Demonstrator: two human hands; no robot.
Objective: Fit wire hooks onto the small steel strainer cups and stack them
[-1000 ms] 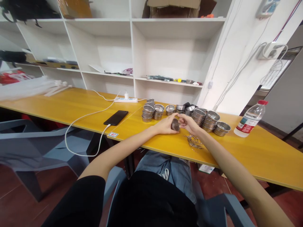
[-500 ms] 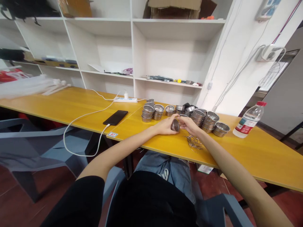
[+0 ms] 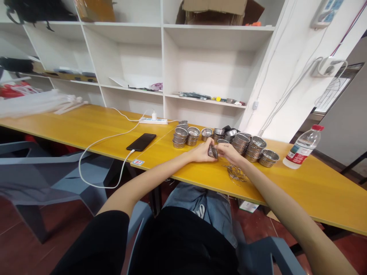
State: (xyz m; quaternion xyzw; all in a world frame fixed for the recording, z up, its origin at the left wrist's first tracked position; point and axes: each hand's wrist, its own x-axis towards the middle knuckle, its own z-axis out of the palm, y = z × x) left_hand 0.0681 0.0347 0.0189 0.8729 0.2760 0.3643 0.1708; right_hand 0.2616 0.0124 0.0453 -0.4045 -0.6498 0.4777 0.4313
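A small metal strainer basket [image 3: 212,152] is tipped on its side above the table's front part. My left hand [image 3: 201,152] is closed around it. At the basket's right side, the fingers of my right hand [image 3: 228,152] are pinched together against or beside it; what lies between them is too small to make out. Just below my right wrist is a loose heap of thin bent wires [image 3: 236,173]. Behind both hands stand several perforated metal strainer baskets [image 3: 241,142], many of them stacked.
On the yellow table [image 3: 172,170], a black phone [image 3: 141,142] on a white cable lies to the left. A power strip [image 3: 153,121] sits behind it. To the right stands a plastic bottle [image 3: 303,147] with a red cap. White shelves [image 3: 212,68] rise along the back.
The strainer basket has turned a little in my left hand, so its opening looks narrower. My right fingers have shifted slightly at its side. The whole view has moved a bit.
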